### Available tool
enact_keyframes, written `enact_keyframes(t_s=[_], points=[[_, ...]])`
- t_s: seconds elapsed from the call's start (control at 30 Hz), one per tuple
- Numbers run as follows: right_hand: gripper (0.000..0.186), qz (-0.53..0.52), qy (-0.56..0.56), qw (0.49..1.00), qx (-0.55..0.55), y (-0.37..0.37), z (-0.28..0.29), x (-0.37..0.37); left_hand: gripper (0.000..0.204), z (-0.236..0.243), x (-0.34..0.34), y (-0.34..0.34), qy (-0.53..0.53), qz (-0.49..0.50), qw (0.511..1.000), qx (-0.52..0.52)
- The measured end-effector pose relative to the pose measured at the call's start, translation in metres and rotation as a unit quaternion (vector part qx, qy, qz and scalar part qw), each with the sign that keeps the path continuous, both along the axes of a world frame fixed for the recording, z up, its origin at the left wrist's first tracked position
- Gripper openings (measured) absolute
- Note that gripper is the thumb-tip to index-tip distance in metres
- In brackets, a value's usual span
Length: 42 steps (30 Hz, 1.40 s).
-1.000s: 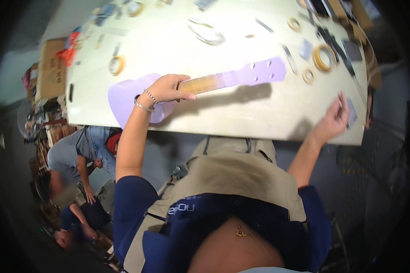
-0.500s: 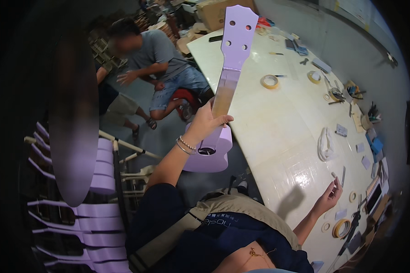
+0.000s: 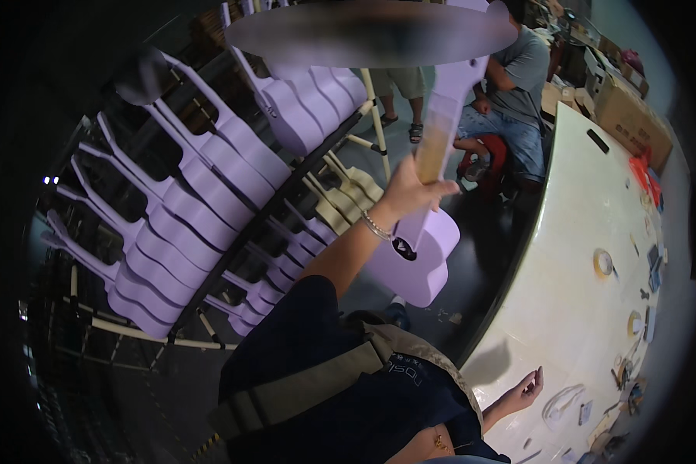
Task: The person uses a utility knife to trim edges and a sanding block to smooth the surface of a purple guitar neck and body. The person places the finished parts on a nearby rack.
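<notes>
A lilac ukulele (image 3: 429, 263) hangs upright in front of me, its body low and its headstock up. My left hand (image 3: 416, 189) is shut around its neck, just above the body, with the thumb across the front. Tan-yellow colour shows on the fretboard area, and the round sound hole is dark. A blurred oval patch covers part of the headstock. Over the near part of the white table (image 3: 572, 286), my right hand (image 3: 524, 390) is held with loosely bent fingers and nothing visible in them. A white cloth bundle (image 3: 563, 406) lies beside it.
To my left a rack (image 3: 267, 209) carries several lilac ukulele bodies (image 3: 201, 209), with cream ones (image 3: 348, 197) lower down. Beyond the held ukulele a person (image 3: 522, 85) sits on a red stool. Tape rolls (image 3: 602, 263) lie on the table; a cardboard box (image 3: 634, 116) stands at its far end.
My view has swung left toward the rack, so the table now sits farther right. My left hand still grips the ukulele's neck, and my right hand stays over the table.
</notes>
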State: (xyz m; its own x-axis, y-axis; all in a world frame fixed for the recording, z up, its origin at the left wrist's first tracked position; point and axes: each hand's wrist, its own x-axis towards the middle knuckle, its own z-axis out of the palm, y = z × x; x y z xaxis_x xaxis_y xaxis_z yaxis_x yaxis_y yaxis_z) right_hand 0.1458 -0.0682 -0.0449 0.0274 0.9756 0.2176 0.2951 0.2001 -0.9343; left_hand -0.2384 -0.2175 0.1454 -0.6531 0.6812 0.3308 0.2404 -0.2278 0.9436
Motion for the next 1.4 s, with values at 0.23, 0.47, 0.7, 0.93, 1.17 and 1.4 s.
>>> enact_keyframes(t_s=[0.23, 0.47, 0.7, 0.93, 1.17, 1.4], points=[[0.024, 0.094, -0.008, 0.995, 0.012, 0.025, 0.006, -0.06, 0.039, 0.032, -0.069, -0.09, 0.098, 0.365, 0.907, 0.184], [0.023, 0.117, -0.033, 0.993, 0.008, 0.021, 0.005, -0.113, 0.025, 0.111, -0.16, -0.166, 0.229, 0.455, 0.824, 0.248], [0.022, 0.125, -0.062, 0.99, 0.018, 0.011, 0.014, -0.173, 0.018, 0.154, -0.235, -0.214, 0.207, 0.536, 0.797, 0.186], [0.018, 0.133, -0.084, 0.987, 0.04, 0.008, 0.023, -0.216, 0.019, 0.152, -0.3, -0.264, 0.189, 0.485, 0.833, 0.187], [0.019, 0.139, -0.122, 0.983, 0.022, 0.005, 0.027, -0.239, 0.022, 0.14, -0.35, -0.284, 0.243, 0.553, 0.784, 0.145], [0.016, 0.16, -0.136, 0.974, 0.081, 0.0, 0.025, -0.265, 0.052, 0.096, -0.394, -0.309, 0.494, 0.738, 0.391, -0.242]])
